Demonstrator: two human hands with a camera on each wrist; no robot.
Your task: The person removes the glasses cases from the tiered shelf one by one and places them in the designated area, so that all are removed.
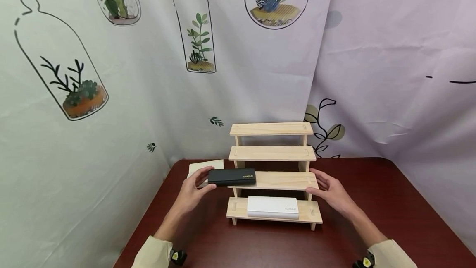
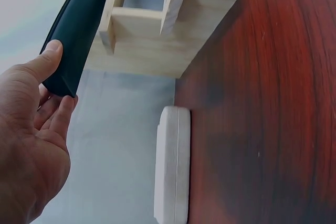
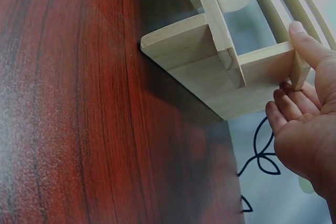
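Sleeves [image 1: 151, 254] nearest; my left hand [image 1: 191, 192] pinches black case [image 1: 230, 177] across left edge of second-lowest shelf [image 1: 284, 180]; my right hand [image 1: 332, 194] grips right edge; best keep case level.

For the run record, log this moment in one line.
left hand: holds black case by one end | right hand: holds wooden stand | white case: on lowest tier

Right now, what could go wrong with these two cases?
If the left hand lets go, the black case might fall: it juts past the left end of the second-lowest shelf. The right hand, holding that shelf's other end, could nudge the stand and shift the white case below.
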